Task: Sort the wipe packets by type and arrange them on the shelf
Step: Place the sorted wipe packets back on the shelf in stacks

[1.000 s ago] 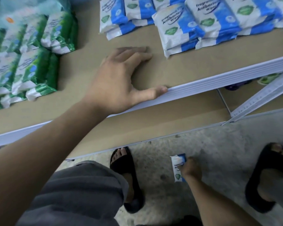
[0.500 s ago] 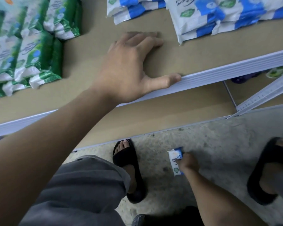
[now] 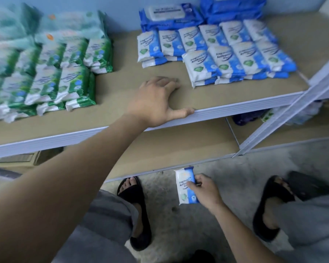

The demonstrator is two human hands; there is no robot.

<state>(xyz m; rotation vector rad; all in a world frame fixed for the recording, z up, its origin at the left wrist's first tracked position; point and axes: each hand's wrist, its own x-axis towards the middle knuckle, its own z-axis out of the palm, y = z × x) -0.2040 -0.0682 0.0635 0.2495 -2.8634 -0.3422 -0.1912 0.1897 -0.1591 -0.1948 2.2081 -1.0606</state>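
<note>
- Head view is showing the left hand [image 3: 156, 99] resting on the shelf [image 3: 235, 109] edge, fingers [image 3: 167, 84] loosely spread.
- Down near the floor [image 3: 226, 168], the right hand [image 3: 205, 192] is pinching a blue antibacterial wipe packet [image 3: 184, 185].

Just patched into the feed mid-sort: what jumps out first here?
Two colour blocks fill the shelf: green wipe packets stacked at its left, blue wipe packets at its right, a gap between them. The left hand rests in that gap, thumb on the front rail, while the right hand holds a single blue packet low above the floor.
</note>
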